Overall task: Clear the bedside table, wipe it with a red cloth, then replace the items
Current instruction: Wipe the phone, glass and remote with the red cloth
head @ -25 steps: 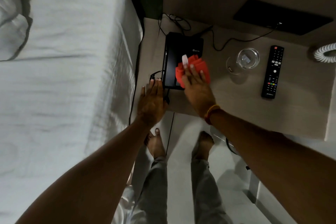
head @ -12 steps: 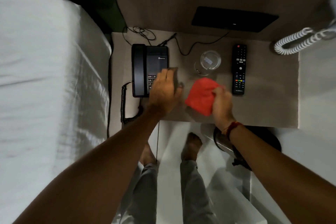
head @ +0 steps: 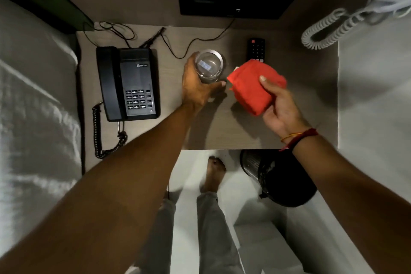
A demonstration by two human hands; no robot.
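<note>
The brown bedside table (head: 307, 100) holds a black telephone (head: 131, 82) at the left, a clear drinking glass (head: 209, 65) in the middle and a black remote control (head: 255, 48) behind the cloth. My left hand (head: 195, 87) is wrapped around the glass from its left and near side. My right hand (head: 280, 109) holds a bunched red cloth (head: 251, 89) just above the table, to the right of the glass. The cloth hides the lower half of the remote.
A white bed (head: 33, 118) lies along the left. A black waste bin (head: 278, 178) stands on the floor under the table's front right. Thin cables (head: 200, 40) run along the back edge. A white coiled cord (head: 322, 31) hangs at the upper right.
My left hand moved from beside the telephone onto the glass and closed around it. My right hand lifted the red cloth and carried it right, in front of the remote.
</note>
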